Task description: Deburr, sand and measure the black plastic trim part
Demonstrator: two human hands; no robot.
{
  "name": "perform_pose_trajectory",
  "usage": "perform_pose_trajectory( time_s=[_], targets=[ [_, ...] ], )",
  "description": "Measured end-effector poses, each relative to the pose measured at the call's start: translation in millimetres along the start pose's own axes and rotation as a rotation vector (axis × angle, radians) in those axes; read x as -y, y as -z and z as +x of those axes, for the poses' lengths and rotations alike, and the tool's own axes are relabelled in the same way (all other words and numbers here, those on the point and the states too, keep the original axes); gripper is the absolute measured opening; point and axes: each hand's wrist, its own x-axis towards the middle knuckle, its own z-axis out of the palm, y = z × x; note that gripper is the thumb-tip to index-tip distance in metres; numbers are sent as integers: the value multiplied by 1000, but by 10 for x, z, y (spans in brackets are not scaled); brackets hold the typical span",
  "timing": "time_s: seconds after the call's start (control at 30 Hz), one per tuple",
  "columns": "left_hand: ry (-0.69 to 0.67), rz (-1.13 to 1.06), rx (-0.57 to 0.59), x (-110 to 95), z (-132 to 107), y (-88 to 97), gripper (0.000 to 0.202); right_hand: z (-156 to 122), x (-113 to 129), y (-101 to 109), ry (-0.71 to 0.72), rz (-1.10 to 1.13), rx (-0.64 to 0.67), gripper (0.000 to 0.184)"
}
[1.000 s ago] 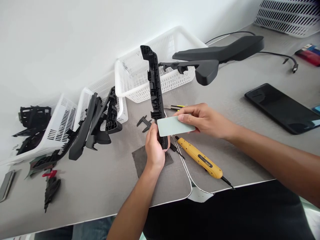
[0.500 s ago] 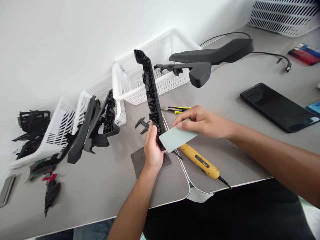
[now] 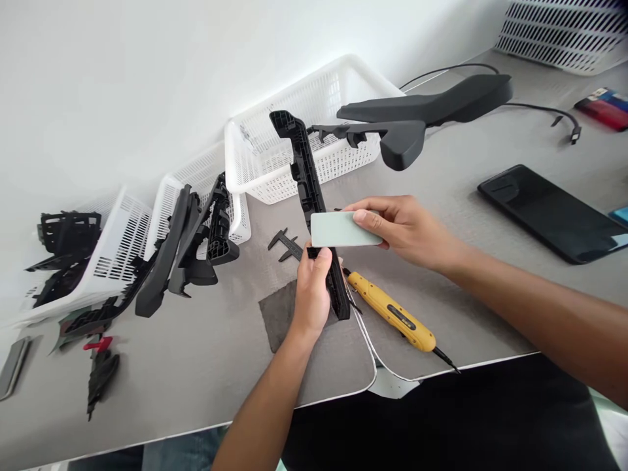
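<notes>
My left hand [image 3: 314, 294] is closed around the lower part of a long black plastic trim piece [image 3: 308, 171], its ribbed side showing. The piece slants up and away over the table, its far end in front of a white basket. Between thumb and fingers, my right hand [image 3: 397, 229] grips a pale green flat rectangular slab [image 3: 336, 229] with rounded corners. The slab lies across the trim piece just above my left thumb and hides part of it; whether they touch I cannot tell. Below sit a dark cloth-like square [image 3: 277, 317], a black caliper [image 3: 287, 246] and a yellow corded tool [image 3: 392, 311].
White baskets [image 3: 260, 186] line the wall, and black trim parts [image 3: 164, 258] lean on those at the left. Larger black trim parts [image 3: 456, 98] rest over the middle basket's edge. A black phone [image 3: 554, 212] lies at right. A seam between two tabletops runs beneath my hands.
The slab has moved up along the trim piece and turned level. My left hand now grips further from the piece's near end, which sticks out below it.
</notes>
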Motion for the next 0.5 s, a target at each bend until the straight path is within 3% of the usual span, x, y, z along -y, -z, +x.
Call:
perform_pose_trajectory(
  time_s=[0.13, 0.33, 0.5],
  targets=[
    [-40, 61, 4, 7, 3, 8, 41, 13, -2, 31, 5, -25, -95, 42],
    [-63, 72, -13, 29, 0, 29, 37, 1, 30, 10, 34, -73, 3, 42],
    [-45, 70, -10, 13, 1, 19, 37, 11, 5, 7, 33, -85, -82, 42]
  ],
)
